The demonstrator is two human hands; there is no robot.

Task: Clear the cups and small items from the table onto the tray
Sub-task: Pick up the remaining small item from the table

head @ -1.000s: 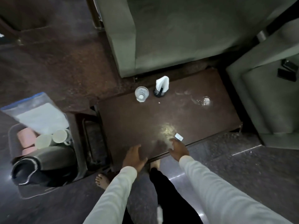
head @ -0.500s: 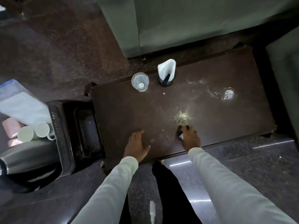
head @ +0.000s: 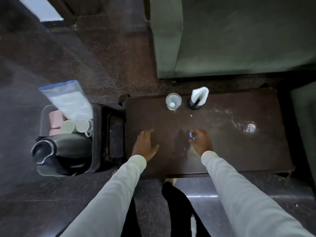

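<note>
My right hand (head: 201,142) is closed on a small white packet (head: 191,135) at its fingertips, over the middle of the dark wooden table (head: 239,159). Flat on the table to the left rests my left hand (head: 145,145), fingers apart and empty. A clear glass (head: 173,101) and a black holder with white napkins (head: 198,99) stand near the far edge. On the floor at the left, the grey tray (head: 43,113) holds pink and white cups (head: 75,125), a dark jug (head: 56,151) and a plastic bag (head: 68,98).
A dark side unit (head: 111,134) stands between tray and table. Green sofas (head: 239,35) border the table's far side and right. A wet patch (head: 249,128) shines on the table's right part. My legs and foot are below the near edge.
My right hand went from reaching for the white packet at the near edge to closing on it. The view shifted right and then back left. My left hand stayed flat.
</note>
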